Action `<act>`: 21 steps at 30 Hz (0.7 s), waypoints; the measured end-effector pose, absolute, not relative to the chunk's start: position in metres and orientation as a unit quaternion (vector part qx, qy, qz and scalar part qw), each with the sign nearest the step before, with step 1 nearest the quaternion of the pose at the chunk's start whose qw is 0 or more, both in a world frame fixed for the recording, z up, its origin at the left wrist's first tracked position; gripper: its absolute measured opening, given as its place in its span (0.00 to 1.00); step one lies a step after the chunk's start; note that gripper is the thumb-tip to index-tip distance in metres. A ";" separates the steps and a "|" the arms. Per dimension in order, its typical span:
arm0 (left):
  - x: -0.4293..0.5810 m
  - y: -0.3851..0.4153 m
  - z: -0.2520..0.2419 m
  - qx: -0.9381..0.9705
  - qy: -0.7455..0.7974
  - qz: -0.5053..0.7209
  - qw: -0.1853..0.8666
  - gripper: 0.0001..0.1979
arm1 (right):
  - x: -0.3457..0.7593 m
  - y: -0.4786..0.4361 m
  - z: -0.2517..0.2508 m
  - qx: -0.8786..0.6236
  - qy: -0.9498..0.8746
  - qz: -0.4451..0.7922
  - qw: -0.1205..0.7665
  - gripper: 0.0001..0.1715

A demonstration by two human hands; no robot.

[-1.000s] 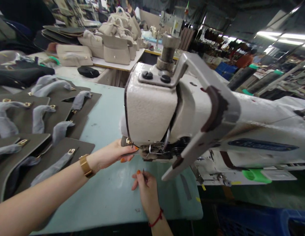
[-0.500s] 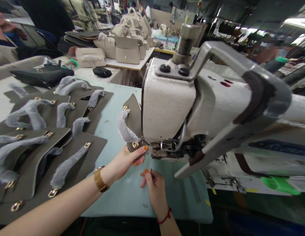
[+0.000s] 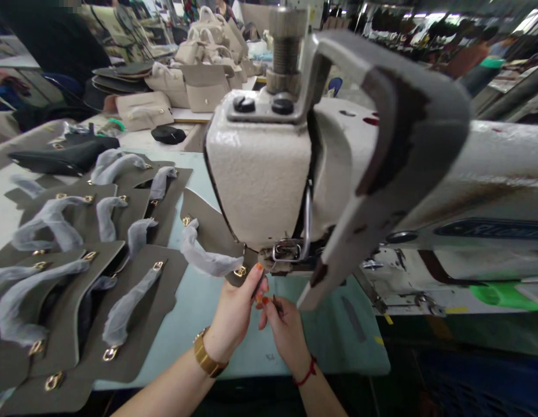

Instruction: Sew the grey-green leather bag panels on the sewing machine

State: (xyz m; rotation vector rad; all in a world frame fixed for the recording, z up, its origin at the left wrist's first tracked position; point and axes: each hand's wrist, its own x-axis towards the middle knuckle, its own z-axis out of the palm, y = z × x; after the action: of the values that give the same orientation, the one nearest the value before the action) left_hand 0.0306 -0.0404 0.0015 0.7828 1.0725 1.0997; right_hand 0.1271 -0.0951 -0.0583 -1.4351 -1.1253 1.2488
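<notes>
A grey-brown leather bag panel (image 3: 212, 223) lies partly behind the white sewing machine head (image 3: 262, 179). Its handle (image 3: 203, 255) is wrapped in whitish film and fixed by gold-coloured metal fittings. My left hand (image 3: 240, 304), with a gold-coloured watch on its wrist, grips the panel's near edge between thumb and fingers, below the machine head. Close beside it, my right hand (image 3: 284, 324) is closed in a pinch, fingertips almost at the left hand's. A small dark pointed thing shows between the right fingers, too little of it to name.
Several similar panels with wrapped handles (image 3: 132, 301) overlap on the left of the pale blue table (image 3: 246, 353). The machine's bent metal lever (image 3: 338, 249) hangs to the right of my hands. Beige bags (image 3: 205, 87) and a black pouch (image 3: 64, 156) stand farther back.
The panel has swung round, its handle lying flatter. My left hand has turned more upright, and the two hands are closer together. My view has shifted nearer the machine.
</notes>
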 end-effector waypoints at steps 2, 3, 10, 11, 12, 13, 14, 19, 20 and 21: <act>0.035 -0.044 0.003 0.322 0.485 0.495 0.645 0.16 | 0.128 -0.096 -0.059 -0.576 -0.458 0.503 0.452 0.23; 0.037 -0.045 0.004 0.308 0.490 0.501 0.644 0.16 | 0.128 -0.096 -0.060 -0.575 -0.458 0.503 0.454 0.24; 0.055 -0.057 0.006 0.205 0.500 0.531 0.653 0.17 | 0.130 -0.096 -0.060 -0.554 -0.446 0.513 0.481 0.21; 0.057 -0.058 0.006 0.194 0.502 0.538 0.648 0.17 | 0.131 -0.095 -0.061 -0.550 -0.438 0.518 0.487 0.20; 0.059 -0.060 0.005 0.189 0.506 0.541 0.645 0.17 | 0.131 -0.095 -0.062 -0.546 -0.429 0.526 0.491 0.19; 0.060 -0.061 0.005 0.187 0.509 0.541 0.643 0.17 | 0.132 -0.095 -0.063 -0.541 -0.418 0.533 0.498 0.18; 0.062 -0.063 0.004 0.190 0.511 0.540 0.641 0.17 | 0.132 -0.094 -0.064 -0.537 -0.402 0.541 0.508 0.16; 0.068 -0.072 0.005 0.256 0.518 0.538 0.613 0.14 | 0.133 -0.095 -0.070 -0.522 -0.254 0.585 0.567 0.17; 0.069 -0.073 0.006 0.270 0.523 0.525 0.614 0.16 | 0.133 -0.095 -0.070 -0.519 -0.235 0.588 0.574 0.18; 0.071 -0.074 0.006 0.279 0.529 0.514 0.615 0.17 | 0.134 -0.096 -0.070 -0.519 -0.227 0.584 0.582 0.18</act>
State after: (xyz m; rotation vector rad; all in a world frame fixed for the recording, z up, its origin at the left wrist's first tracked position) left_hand 0.0705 -0.0739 0.0061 0.6419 1.2194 1.1832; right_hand 0.1335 -0.0956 -0.0702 -1.2119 -0.5298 1.3631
